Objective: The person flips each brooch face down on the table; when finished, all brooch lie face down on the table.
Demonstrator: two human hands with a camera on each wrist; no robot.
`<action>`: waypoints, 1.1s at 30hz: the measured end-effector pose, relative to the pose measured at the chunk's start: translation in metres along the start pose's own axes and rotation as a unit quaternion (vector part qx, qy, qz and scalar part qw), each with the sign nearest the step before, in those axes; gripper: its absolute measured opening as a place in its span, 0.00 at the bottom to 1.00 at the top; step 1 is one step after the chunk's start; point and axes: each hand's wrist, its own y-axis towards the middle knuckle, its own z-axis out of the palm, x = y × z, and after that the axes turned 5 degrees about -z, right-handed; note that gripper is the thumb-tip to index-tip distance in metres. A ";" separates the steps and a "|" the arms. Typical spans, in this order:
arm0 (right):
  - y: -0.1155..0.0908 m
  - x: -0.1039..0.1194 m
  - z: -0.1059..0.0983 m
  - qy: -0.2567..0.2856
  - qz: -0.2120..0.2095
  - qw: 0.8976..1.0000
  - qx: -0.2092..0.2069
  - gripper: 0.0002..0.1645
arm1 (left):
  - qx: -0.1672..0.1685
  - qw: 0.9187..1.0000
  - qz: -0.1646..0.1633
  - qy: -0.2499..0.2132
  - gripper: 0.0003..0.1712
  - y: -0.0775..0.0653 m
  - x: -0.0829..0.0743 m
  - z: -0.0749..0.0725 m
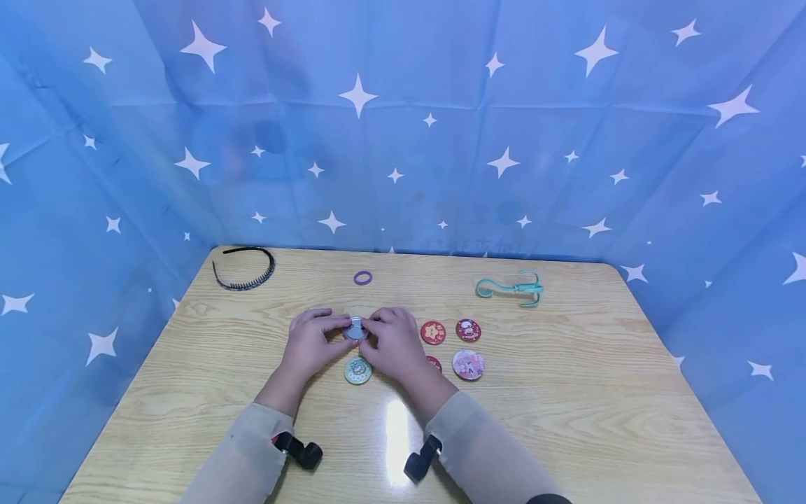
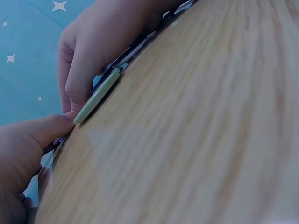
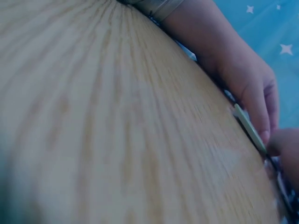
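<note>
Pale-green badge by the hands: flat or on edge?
Pale-green badge: flat on the table, printed side up. Head view shows its round picture; left wrist view, its thin edge along the table.

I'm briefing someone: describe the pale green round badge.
On the light wooden table, find the bare right hand holding a silvery round disc. Just nearer the person lies the badge: pale green, unlike the red round badges and pink round badge.

Head view looks forward-down; wrist views skim the tabletop [image 1: 579,392] closely, sharing both hands [image 1: 398,344]
</note>
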 end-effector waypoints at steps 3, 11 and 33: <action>0.000 0.000 0.000 -0.023 -0.004 1.000 -0.012 0.27 | -0.001 1.000 0.002 0.001 0.27 0.000 0.000 0.000; -0.001 0.002 -0.004 -0.039 0.003 0.994 -0.098 0.19 | -0.004 1.000 0.009 0.002 0.27 0.002 0.001 0.000; -0.026 -0.012 -0.013 -0.061 -0.018 0.991 -0.118 0.17 | -0.014 0.999 0.037 0.036 0.33 -0.001 -0.002 0.003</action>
